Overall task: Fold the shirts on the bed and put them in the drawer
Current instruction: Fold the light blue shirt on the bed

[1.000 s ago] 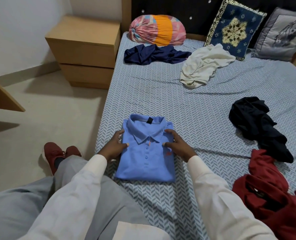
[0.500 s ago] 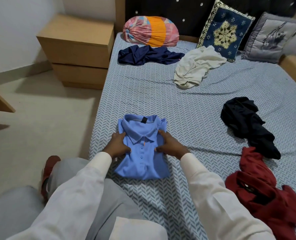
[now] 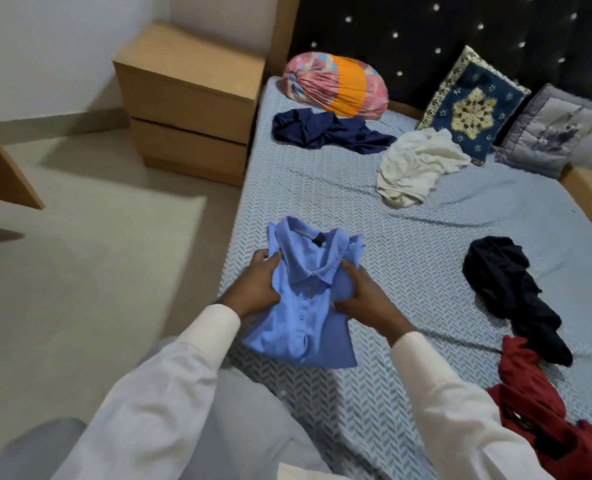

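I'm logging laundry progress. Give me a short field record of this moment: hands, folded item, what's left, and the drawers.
left hand: gripping blue shirt, left side
right hand: gripping blue shirt, right side
blue shirt: folded, collar up, at the bed edge
unfolded: navy shirt, white shirt, black shirt, red shirt
drawers: both shut, beside the bed

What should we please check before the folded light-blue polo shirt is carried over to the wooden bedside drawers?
1. Both hands grip the shirt: left hand and right hand clasp the light-blue polo shirt at its sides: ok.
2. Fold intact: collar on top, bundle compact, lower edge drooping slightly: ok.
3. Drawer open: both fronts of the wooden bedside drawers look closed: not ok.
4. Floor path to drawers: bare: ok.
5. Room inside the drawer: cannot tell.
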Action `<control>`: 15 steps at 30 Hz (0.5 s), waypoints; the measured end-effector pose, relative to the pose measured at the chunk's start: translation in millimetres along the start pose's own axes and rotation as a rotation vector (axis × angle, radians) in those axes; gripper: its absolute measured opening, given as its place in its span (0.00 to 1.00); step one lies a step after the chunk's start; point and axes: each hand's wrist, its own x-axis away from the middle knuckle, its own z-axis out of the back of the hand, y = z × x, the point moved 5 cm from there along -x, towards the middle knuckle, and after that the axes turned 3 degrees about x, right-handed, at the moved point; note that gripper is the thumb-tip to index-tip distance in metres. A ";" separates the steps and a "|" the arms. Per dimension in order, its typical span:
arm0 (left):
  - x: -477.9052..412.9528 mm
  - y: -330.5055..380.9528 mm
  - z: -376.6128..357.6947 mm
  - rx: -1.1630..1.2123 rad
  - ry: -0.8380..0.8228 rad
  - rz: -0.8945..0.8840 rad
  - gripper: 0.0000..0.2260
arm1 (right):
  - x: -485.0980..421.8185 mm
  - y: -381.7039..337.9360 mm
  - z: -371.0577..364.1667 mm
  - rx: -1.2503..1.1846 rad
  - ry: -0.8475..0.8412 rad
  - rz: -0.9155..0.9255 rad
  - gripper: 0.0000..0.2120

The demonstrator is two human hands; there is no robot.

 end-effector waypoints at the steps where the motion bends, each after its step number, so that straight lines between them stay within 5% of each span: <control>1: -2.9 -3.2 12.4 0.020 0.003 -0.003 0.37 | -7.5 -13.5 0.1 0.034 0.005 0.012 0.45; 15: 114.5 -5.0 266.8 0.005 0.080 0.158 0.35 | -26.4 -279.1 -25.7 0.070 -0.063 0.104 0.42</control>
